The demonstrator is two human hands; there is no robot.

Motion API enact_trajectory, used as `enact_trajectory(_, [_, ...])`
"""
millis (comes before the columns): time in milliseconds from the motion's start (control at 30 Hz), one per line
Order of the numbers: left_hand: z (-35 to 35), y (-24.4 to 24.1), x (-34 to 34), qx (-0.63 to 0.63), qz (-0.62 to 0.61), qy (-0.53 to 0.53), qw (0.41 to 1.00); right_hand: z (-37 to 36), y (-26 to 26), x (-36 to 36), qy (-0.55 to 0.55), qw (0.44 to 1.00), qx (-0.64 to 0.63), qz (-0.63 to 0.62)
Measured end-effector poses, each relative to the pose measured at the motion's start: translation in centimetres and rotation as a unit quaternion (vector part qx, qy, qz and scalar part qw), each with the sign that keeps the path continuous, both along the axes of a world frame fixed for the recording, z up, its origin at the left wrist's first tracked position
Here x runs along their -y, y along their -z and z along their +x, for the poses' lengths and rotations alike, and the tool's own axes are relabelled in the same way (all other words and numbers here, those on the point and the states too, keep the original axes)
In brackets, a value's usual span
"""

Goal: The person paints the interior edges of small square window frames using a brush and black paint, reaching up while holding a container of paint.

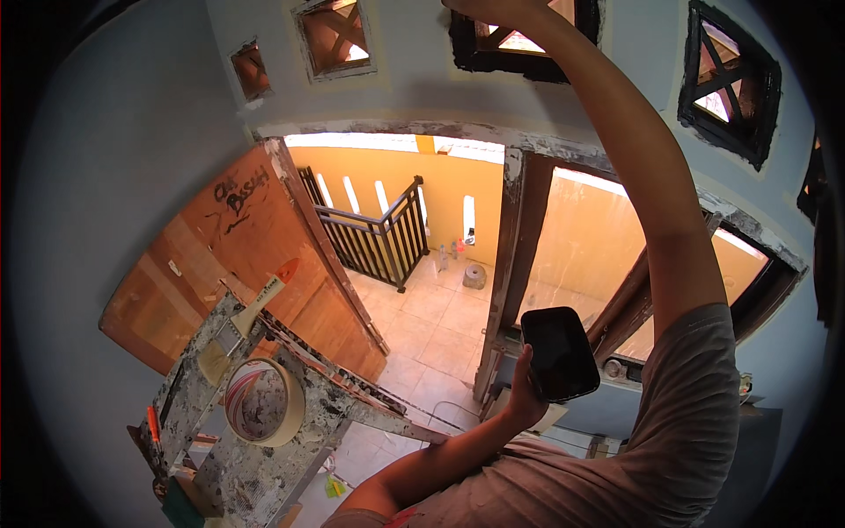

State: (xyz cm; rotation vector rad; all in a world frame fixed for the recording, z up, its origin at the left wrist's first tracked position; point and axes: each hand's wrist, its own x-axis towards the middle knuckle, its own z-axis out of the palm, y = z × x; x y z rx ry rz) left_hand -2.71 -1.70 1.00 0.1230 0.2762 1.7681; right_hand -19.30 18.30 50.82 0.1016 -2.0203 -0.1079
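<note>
My left hand [526, 399] grips a rounded, dark container [561, 354] by its side, held in front of my chest. Its inside looks black, but I cannot make out the contents. High above, my right hand [498, 8] reaches to a small vent window frame [508, 65] coated unevenly in black paint. The picture's top edge cuts this hand off, so whatever its fingers hold is hidden. To the lower left, a roll of masking tape [297, 402] and a flat paintbrush [247, 317] with a pale handle rest on a paint-spattered scaffold or stand [264, 475].
An orange-brown wooden door [264, 244] stands ajar at the left. Beyond the doorway are a black metal railing [383, 244], bottles [455, 249] and a round stone-like object [474, 276]. An orange-handled tool [154, 424] lies at the stand's left edge. Another black-painted vent frame [729, 86] is at upper right.
</note>
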Motion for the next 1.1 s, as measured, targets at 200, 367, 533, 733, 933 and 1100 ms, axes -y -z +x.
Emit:
enact_trajectory(200, [-0.1, 0.0, 0.2, 0.010, 0.006, -0.006, 1.000, 2.5, 1.8, 2.4, -0.028, 0.996, -0.084, -0.013])
enact_trajectory(367, [0.0, -0.5, 0.1, -0.004, 0.004, 0.002, 1.000, 1.2, 7.2, -1.9, 0.021, 0.991, -0.104, 0.078])
enact_trajectory(533, [0.1, -0.3, 0.2, -0.006, -0.013, -0.020, 1.000, 1.8, 9.7, -1.3, 0.006, 1.000, -0.015, 0.004])
enact_trajectory(733, [0.2, -0.5, 0.2, -0.003, 0.003, -0.001, 1.000, 2.3, 5.6, -0.8, -0.081, 0.980, -0.184, 0.002])
enact_trajectory(933, [0.0, 0.2, 0.0, -0.001, 0.006, 0.007, 1.000, 0.4, 8.5, -2.1, -0.049, 0.992, -0.116, 0.028])
enact_trajectory(1100, [0.1, -0.4, 0.1, -0.014, -0.005, -0.005, 1.000, 2.0, 9.0, -0.5, -0.019, 0.995, -0.093, -0.036])
